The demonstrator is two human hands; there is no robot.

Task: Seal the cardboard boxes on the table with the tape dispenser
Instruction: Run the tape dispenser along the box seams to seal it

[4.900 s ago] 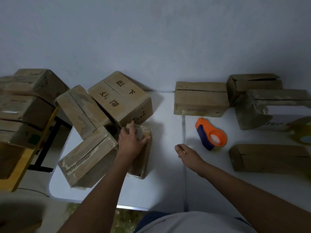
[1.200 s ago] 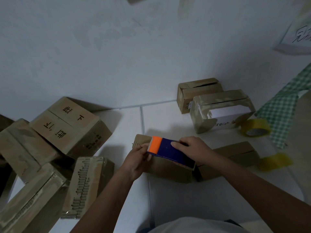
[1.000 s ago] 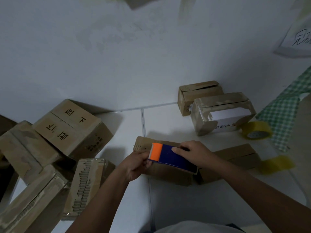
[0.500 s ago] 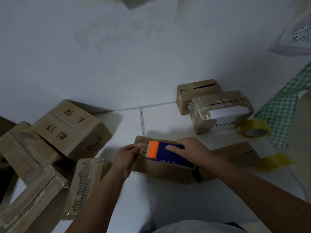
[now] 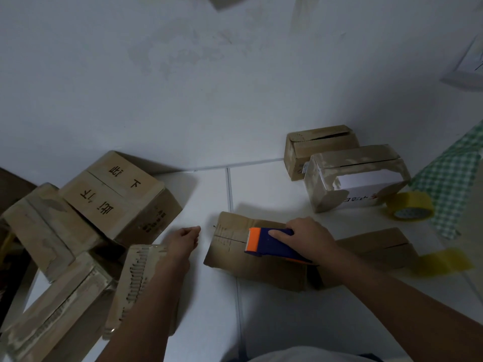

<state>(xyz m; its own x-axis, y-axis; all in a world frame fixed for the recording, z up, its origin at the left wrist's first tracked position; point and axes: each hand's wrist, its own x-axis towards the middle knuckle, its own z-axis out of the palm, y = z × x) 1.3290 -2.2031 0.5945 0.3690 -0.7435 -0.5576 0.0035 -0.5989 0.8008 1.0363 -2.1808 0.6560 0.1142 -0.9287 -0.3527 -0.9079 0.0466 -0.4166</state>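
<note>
Near the tabletop's front edge, middle: a flat cardboard box (image 5: 254, 253) lies across the table's centre join, long axis running left to right, with the flap seam running the same way along its top.

Tape dispenser: the blue and orange tape dispenser (image 5: 271, 245) sits on the box's top, orange nose pointing left, over the seam about midway along the box.

Right hand: the right hand (image 5: 307, 237) grips the dispenser from above, fingers curled over its blue body (thumb side toward the person).

Left hand: the left hand (image 5: 183, 241) hovers just off the box's left end, not touching it, fingers loosely curled and holding nothing.

Relation that counts: the untaped stretch of seam lies to the left of the dispenser's nose, and the left hand is the nearer one to that end; the pull, I judge, should follow the box's long axis.

Step in hand: tape appears to be going down along the seam, though the strip itself is too faint to make out.

Other boxes: a heap (image 5: 86, 218) fills the tabletop's left side; more stand at the far right with a yellow tape roll (image 5: 410, 210).
</note>
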